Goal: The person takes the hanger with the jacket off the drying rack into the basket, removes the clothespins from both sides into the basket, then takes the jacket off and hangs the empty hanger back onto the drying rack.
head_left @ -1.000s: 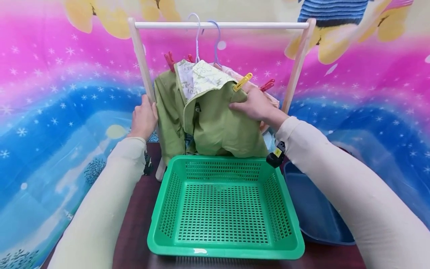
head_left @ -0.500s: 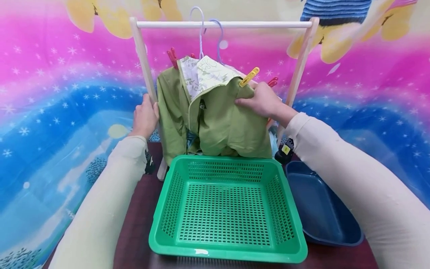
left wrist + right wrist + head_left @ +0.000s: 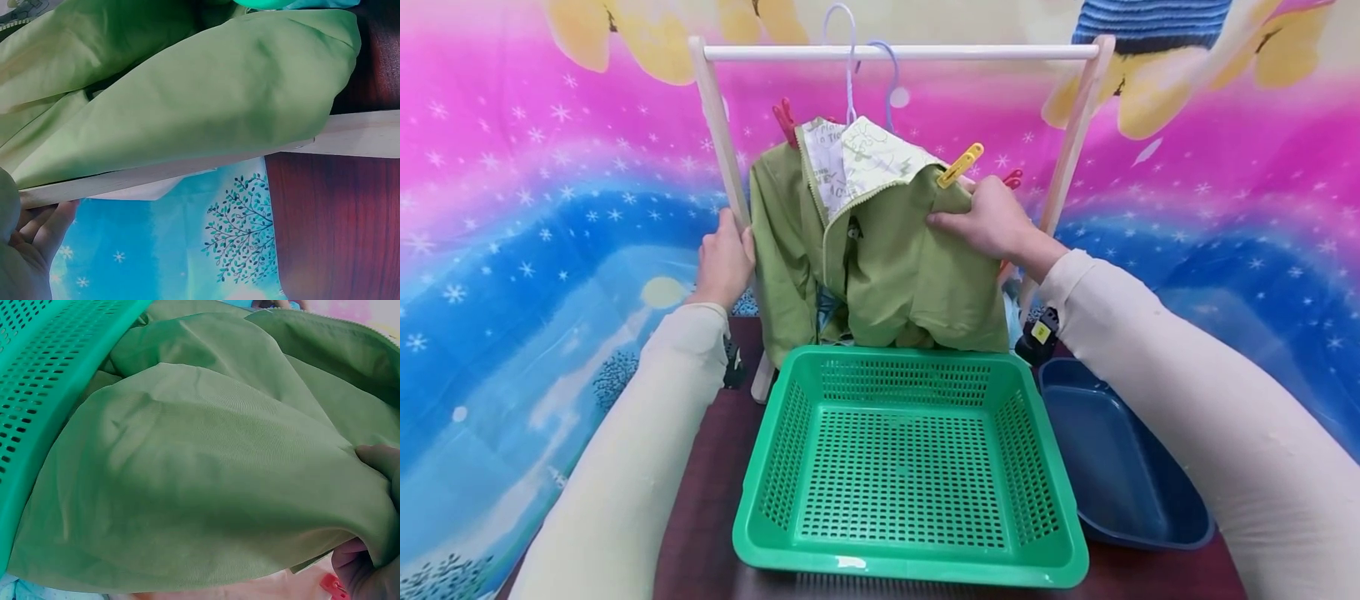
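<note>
In the head view, a green jacket (image 3: 887, 258) with a printed white lining hangs on a white hanger (image 3: 851, 92), its hook standing above the rack's bar. My right hand (image 3: 988, 221) grips the jacket's shoulder, thumb in front, just below a yellow clothespin (image 3: 960, 165). The right wrist view shows the thumb (image 3: 381, 459) and fingers pinching the green cloth. At the other side, my left hand (image 3: 725, 260) holds the left post of the wooden rack (image 3: 718, 133). In the left wrist view its fingers (image 3: 53, 231) wrap behind that post, beside the sleeve.
A green perforated basket (image 3: 910, 567) stands in front of the jacket. To its right lies a dark blue basin (image 3: 1150, 533). Behind the jacket, a lavender hanger (image 3: 892, 75) sits on the bar. Red clothespins (image 3: 785, 122) clip the jacket's other side. A printed cloth backdrop hangs behind.
My right hand has moved up and slightly right with the jacket's shoulder. The white hanger's hook has risen higher above the bar. My left hand has kept its hold on the post.
</note>
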Available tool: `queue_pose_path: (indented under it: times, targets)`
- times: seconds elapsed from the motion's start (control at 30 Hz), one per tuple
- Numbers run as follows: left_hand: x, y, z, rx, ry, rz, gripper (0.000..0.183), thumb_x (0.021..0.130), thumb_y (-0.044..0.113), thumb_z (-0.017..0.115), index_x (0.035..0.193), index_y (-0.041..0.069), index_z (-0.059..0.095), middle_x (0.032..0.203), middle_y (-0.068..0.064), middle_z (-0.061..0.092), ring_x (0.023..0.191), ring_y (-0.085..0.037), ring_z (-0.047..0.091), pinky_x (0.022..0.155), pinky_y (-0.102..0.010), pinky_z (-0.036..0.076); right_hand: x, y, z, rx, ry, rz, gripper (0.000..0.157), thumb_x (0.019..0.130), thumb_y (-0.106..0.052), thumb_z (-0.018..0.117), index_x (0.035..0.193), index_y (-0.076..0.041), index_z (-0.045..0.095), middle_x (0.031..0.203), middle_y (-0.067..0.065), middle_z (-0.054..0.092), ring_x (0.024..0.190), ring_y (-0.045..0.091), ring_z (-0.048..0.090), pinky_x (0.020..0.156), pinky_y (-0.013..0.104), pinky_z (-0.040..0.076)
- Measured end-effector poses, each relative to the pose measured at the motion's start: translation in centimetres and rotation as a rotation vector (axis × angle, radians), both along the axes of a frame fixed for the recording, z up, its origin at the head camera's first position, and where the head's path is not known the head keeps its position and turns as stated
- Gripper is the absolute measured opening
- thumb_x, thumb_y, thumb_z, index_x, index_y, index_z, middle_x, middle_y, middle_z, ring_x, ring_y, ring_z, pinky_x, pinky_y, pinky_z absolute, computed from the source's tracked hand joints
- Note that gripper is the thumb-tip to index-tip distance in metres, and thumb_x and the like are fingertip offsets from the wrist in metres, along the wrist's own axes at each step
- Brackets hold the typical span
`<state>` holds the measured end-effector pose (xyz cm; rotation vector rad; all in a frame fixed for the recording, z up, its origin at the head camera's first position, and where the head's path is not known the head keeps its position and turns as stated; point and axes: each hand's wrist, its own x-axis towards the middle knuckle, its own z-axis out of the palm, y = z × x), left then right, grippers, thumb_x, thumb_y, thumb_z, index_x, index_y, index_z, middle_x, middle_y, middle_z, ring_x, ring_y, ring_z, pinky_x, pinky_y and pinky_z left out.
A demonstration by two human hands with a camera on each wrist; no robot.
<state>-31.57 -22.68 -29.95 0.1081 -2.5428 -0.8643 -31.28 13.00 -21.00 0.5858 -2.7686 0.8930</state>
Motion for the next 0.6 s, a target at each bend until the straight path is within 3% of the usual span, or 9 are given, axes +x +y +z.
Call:
queue_pose_path:
  times: [0.27, 0.6]
  targets:
    - [0.1, 0.0, 0.1, -0.02, 0.015, 0.018, 0.03, 0.11, 0.025, 0.038, 0.126, 0.0, 0.043, 0.109, -0.034, 0.065, 0.096, -0.053, 0.066, 0.078, -0.059, 0.056, 0.2, 0.3, 0.5, 0.015, -0.001, -0.041, 0.032, 0.093, -0.034, 0.072, 0.089, -0.004, 0.064, 0.067, 0.003, 0.055, 0.058, 0.013, 0.058, 0.053, 0.026, 0.051]
    - [0.0, -0.1, 0.2, -0.014, -0.009, 0.015, 0.032, 0.11, 0.027, 0.037, 0.128, 0.001, 0.042, 0.11, -0.034, 0.065, 0.097, -0.052, 0.066, 0.079, -0.059, 0.056, 0.2, 2.0, 0.1, 0.02, 0.034, -0.053, 0.034, 0.092, -0.037, 0.073, 0.091, -0.004, 0.068, 0.068, 0.002, 0.058, 0.062, 0.014, 0.059, 0.054, 0.026, 0.05]
